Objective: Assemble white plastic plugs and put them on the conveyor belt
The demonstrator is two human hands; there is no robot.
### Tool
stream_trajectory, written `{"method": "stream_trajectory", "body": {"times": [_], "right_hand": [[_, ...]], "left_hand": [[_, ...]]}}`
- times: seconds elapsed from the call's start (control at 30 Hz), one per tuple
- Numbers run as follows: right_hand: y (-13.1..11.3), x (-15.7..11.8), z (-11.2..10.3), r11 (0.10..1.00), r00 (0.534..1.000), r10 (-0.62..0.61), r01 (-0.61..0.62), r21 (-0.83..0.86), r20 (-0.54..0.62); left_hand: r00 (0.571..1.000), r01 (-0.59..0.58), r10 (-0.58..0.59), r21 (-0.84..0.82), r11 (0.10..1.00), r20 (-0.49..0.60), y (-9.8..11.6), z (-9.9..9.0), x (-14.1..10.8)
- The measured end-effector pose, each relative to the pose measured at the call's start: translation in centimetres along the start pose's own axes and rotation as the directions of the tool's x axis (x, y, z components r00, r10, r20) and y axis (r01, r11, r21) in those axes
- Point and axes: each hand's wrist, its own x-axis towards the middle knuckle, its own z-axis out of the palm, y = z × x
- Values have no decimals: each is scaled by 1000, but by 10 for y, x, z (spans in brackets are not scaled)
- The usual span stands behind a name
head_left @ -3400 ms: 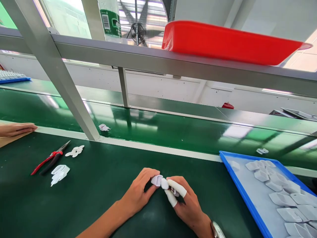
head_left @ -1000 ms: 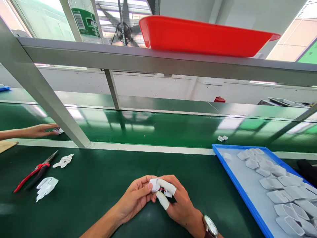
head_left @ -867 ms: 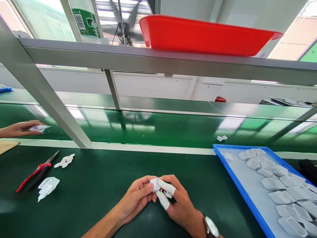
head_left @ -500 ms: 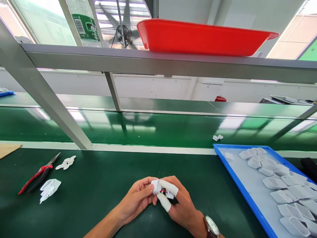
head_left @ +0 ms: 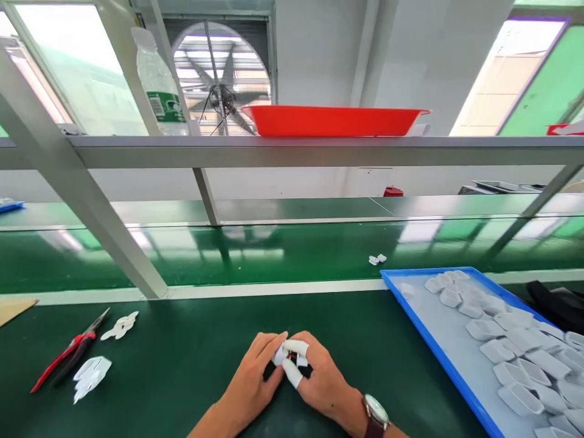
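Both my hands meet over the near middle of the green table, closed on a small white plastic housing. My left hand pinches its left end between thumb and fingers, with the back of the hand facing up. My right hand wears white finger cots on thumb and index finger and grips the right side. Between those two fingertips, a dark gap shows a bit of red, perhaps thin wires. Fingers cover most of the housing. A watch is on my right wrist.
To the left lie red-and-black long-nose pliers and white plastic pieces, with thin white parts behind. A blue-rimmed tray of white shells stands right. A metal shelf beam bearing a red tray and a bottle crosses ahead.
My head view has tilted upward and shifted. The left hand has turned over, from palm partly showing to its back showing, around the housing. The right hand keeps its grip.
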Motion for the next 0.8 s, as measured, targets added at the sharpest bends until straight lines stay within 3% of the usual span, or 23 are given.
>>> {"method": "stream_trajectory", "body": {"times": [0.1,0.17,0.37,0.5,0.67,0.73,0.8], "right_hand": [[0,3,-3,987,997,-43,51,-156,57],[4,7,-10,961,996,-76,86,-263,47],[22,9,-15,865,984,-105,160,-476,141],[36,4,-7,832,962,-106,224,-507,252],[42,5,-8,823,943,-61,233,-518,327],[40,7,-11,822,938,-43,229,-521,345],[38,7,-13,824,932,-31,228,-519,361]], "left_hand": [[1000,14,-16,123,992,11,-14,-6,7],[997,73,-69,175,982,-31,-28,-16,26],[941,317,-261,298,900,-214,-72,-59,132],[873,461,-369,295,837,-319,-91,-73,175],[799,567,-464,224,793,-381,-98,-71,184],[779,585,-486,179,791,-396,-90,-71,175],[784,567,-484,131,814,-389,-74,-74,150]]}}
